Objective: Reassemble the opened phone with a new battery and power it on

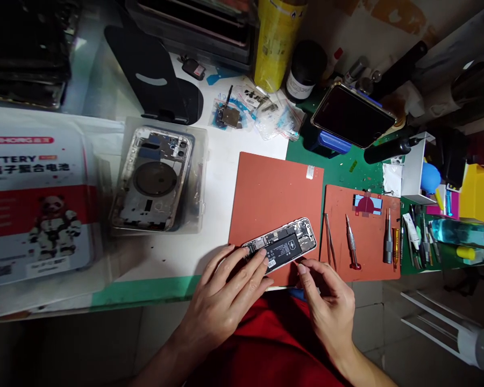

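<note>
An opened phone [306,233] lies at a slant on the larger orange-brown work mat [276,188], its inner parts exposed. Its black battery [284,248] shows in the middle. Over the phone's left end, my left hand [228,298] rests with fingers stretched out, hiding that part. My right hand [328,301] is closed in a pinch beside the phone's lower right edge. Whatever sits between thumb and fingertips is too small to make out. Tweezers [329,242] and a screwdriver [350,242] lie on a smaller mat [363,269] right of the phone.
At the left, a phone back housing [155,180] rests on a clear plastic box [199,188], near a battery package [40,204]. A phone on a blue stand [331,144], a yellow can [276,48] and a black jar [306,70] stand behind. More tools line the right.
</note>
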{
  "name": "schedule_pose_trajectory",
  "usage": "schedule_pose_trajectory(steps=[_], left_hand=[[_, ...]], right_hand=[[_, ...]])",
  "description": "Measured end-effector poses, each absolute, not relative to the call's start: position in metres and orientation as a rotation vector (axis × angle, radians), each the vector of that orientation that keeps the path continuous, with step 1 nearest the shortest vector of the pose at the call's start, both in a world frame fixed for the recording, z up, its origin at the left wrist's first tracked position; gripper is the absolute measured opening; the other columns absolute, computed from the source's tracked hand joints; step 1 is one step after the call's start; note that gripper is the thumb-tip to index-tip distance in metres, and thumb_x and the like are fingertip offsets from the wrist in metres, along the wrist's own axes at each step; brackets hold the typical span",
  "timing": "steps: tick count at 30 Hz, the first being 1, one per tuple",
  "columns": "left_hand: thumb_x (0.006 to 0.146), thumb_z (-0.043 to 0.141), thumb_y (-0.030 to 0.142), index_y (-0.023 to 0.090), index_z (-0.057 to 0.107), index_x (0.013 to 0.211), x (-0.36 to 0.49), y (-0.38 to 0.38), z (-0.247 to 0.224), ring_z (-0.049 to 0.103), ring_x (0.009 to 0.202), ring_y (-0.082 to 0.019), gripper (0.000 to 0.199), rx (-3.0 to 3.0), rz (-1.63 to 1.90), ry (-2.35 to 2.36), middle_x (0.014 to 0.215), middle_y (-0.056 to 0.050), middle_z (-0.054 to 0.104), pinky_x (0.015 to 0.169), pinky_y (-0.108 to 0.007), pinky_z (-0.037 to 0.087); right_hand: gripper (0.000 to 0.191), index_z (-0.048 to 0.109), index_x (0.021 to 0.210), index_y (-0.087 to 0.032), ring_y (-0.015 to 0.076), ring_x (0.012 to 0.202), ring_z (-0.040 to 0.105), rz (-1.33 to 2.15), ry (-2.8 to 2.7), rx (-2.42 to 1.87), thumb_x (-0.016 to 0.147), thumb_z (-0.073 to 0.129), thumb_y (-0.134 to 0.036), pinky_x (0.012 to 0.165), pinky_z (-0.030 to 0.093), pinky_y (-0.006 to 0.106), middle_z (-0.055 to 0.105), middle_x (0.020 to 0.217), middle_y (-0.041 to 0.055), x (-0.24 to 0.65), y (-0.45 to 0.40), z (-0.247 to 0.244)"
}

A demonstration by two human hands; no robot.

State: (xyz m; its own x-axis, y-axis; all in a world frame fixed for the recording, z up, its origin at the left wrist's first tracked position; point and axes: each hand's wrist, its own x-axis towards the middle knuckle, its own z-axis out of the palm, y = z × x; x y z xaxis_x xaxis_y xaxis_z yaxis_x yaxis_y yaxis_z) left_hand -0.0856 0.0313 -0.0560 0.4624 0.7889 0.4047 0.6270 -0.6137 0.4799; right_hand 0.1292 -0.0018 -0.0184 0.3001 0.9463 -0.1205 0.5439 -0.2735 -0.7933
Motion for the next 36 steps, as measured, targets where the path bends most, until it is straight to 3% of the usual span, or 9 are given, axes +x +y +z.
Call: schedule_pose_trajectory(steps=[13,18,23,29,33,36], left_hand=[[0.099,0.077,0.019,0.006,0.069,0.137,-0.085,0.033,-0.055,0.065,0.124,-0.035,0.041,2.519,0.825,1.199,0.137,-0.012,0.077,0.112,-0.055,0.048],[0.099,0.075,0.018,0.006,0.069,0.135,-0.085,0.034,-0.056,0.066,0.123,-0.034,0.038,2.544,0.796,1.188,0.135,-0.011,0.077,0.114,-0.054,0.047],[0.093,0.083,0.019,0.006,0.070,0.133,-0.085,0.035,-0.056,0.067,0.125,-0.036,0.044,2.496,0.889,1.239,0.132,-0.018,0.077,0.112,-0.053,0.050],[0.090,0.086,0.024,0.005,0.062,0.143,-0.081,0.038,-0.057,0.068,0.120,-0.039,0.062,2.432,0.867,1.400,0.130,-0.024,0.074,0.104,-0.054,0.055],[0.090,0.086,0.022,0.004,0.063,0.140,-0.079,0.040,-0.057,0.068,0.116,-0.039,0.058,2.446,0.869,1.354,0.129,-0.025,0.073,0.100,-0.055,0.057],[0.088,0.087,0.016,0.010,0.069,0.132,-0.081,0.040,-0.055,0.067,0.116,-0.041,0.048,2.456,0.854,1.332,0.133,-0.025,0.071,0.098,-0.059,0.058]], right_hand=[[0.012,0.080,0.106,-0.023,0.0176,0.078,0.077,0.910,-1.240,-1.903,0.101,0.072,-0.031,0.069,0.063,0.028,0.082,0.096,0.0042,0.123,-0.007,-0.024],[0.014,0.079,0.111,-0.021,0.0192,0.086,0.078,0.809,-1.307,-1.880,0.102,0.071,-0.028,0.073,0.064,0.029,0.081,0.102,0.0069,0.123,-0.001,-0.020],[0.023,0.076,0.125,-0.020,0.0184,0.089,0.075,0.746,-1.406,-1.863,0.105,0.065,-0.025,0.076,0.062,0.030,0.076,0.103,0.0075,0.120,0.004,-0.014],[0.033,0.068,0.140,-0.023,0.0190,0.091,0.072,0.833,-1.396,-1.919,0.110,0.056,-0.026,0.078,0.062,0.032,0.071,0.104,0.0072,0.115,-0.006,-0.011],[0.037,0.064,0.146,-0.023,0.0186,0.088,0.072,0.829,-1.411,-1.940,0.110,0.055,-0.027,0.076,0.061,0.032,0.070,0.105,0.0070,0.113,-0.011,-0.012],[0.036,0.065,0.144,-0.022,0.0188,0.088,0.072,0.818,-1.398,-1.947,0.110,0.055,-0.026,0.076,0.061,0.032,0.071,0.105,0.0072,0.113,-0.011,-0.014]])
